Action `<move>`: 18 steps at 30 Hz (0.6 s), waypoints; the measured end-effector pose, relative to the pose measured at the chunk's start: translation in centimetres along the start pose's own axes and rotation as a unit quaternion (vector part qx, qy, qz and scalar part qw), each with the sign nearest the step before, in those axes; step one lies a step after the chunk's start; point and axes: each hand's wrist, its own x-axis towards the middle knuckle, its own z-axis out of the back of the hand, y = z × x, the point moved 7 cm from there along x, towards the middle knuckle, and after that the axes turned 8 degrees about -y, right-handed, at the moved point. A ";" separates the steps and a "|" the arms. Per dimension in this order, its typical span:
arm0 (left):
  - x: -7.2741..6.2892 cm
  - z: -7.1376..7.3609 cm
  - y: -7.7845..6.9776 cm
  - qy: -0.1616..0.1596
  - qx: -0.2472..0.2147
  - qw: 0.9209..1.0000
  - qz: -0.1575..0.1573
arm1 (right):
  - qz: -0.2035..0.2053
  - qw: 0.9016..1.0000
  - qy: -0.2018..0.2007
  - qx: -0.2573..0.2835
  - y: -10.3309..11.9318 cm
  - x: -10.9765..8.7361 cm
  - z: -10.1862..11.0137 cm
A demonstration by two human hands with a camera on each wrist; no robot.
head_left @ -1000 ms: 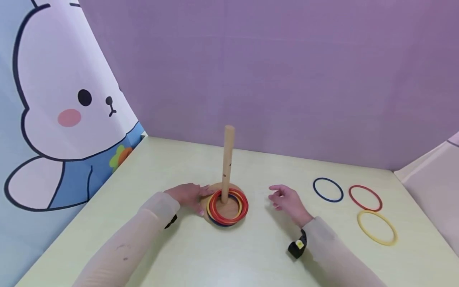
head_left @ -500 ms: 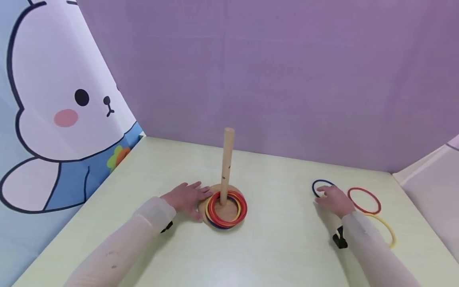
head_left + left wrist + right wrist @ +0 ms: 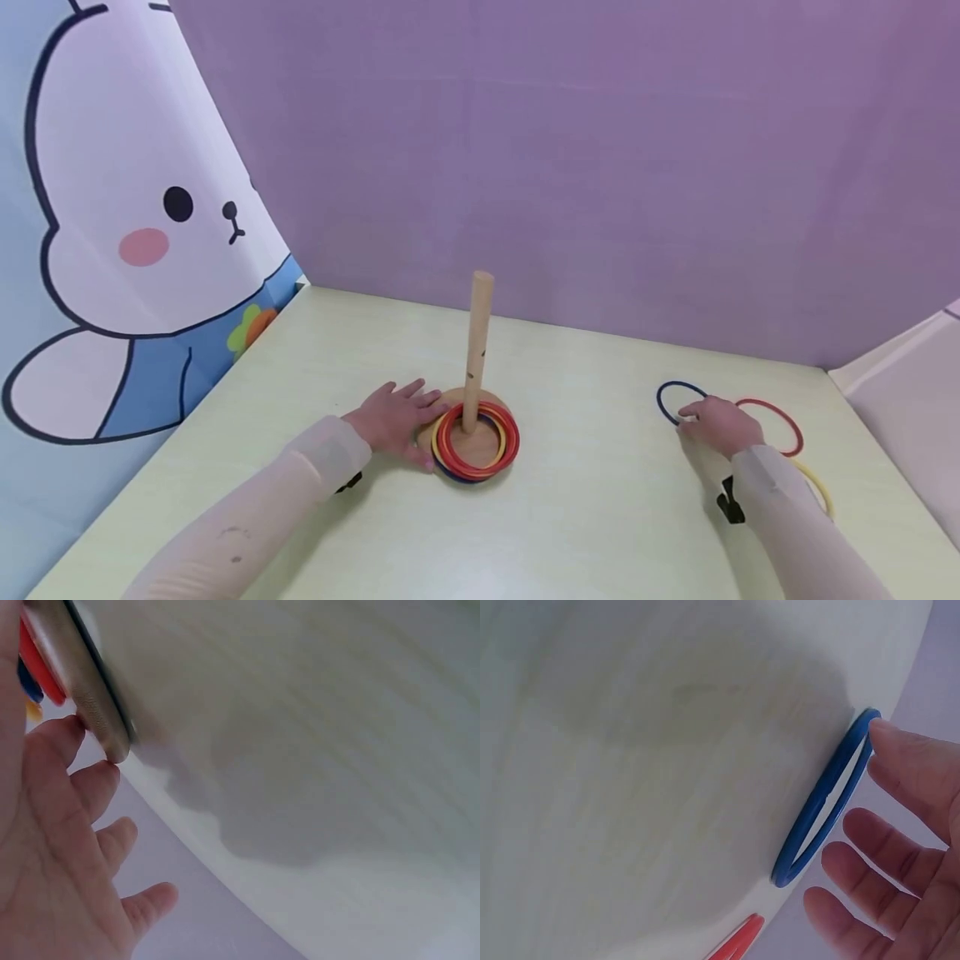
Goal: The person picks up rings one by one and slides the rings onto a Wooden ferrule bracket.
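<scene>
A wooden ring-toss stand has a round base (image 3: 476, 454) and an upright peg (image 3: 477, 342). Several stacked rings (image 3: 512, 437) in red, yellow and blue lie around the foot of the peg. My left hand (image 3: 390, 421) rests at the base's left edge with fingers spread; two fingertips touch the rim (image 3: 105, 727) in the left wrist view. To the right, my right hand (image 3: 723, 427) pinches the near side of a loose blue ring (image 3: 817, 796) between thumb and forefinger. That ring lies flat on the table, and the other right fingers are loosely bent.
A loose red ring (image 3: 800, 435) and a loose yellow ring (image 3: 821, 486) lie beside the right hand and forearm, partly covered by them. The pale table (image 3: 570, 500) meets a purple backdrop (image 3: 600, 208) behind, with a cartoon-printed cloth (image 3: 90, 250) at left.
My right hand has moved right, from beside the stand to the blue ring, and its thumb and forefinger have closed on it. The left fingers have spread and stay by the base.
</scene>
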 end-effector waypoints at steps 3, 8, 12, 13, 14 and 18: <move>0.0 0.0 0.0 0.001 -0.005 1.000 -0.001 | 0.006 1.000 0.001 -0.004 0.2 0.1 -0.2; 0.2 0.0 0.0 0.002 -0.006 1.000 0.002 | 0.013 1.000 -0.006 0.000 0.3 0.2 -0.1; 0.3 0.2 0.1 0.007 -0.018 1.000 0.004 | 0.010 1.000 -0.001 0.012 0.1 0.4 -0.3; 0.3 0.2 0.0 0.009 -0.023 1.000 0.005 | 0.007 1.000 0.001 0.015 0.0 0.5 -0.4; 0.3 0.2 0.0 0.012 -0.026 1.000 0.006 | 0.006 1.000 0.002 0.017 -0.1 0.6 -0.4; 0.3 0.1 0.0 0.016 -0.035 0.999 0.004 | 0.006 1.000 0.004 0.022 -0.1 0.7 -0.7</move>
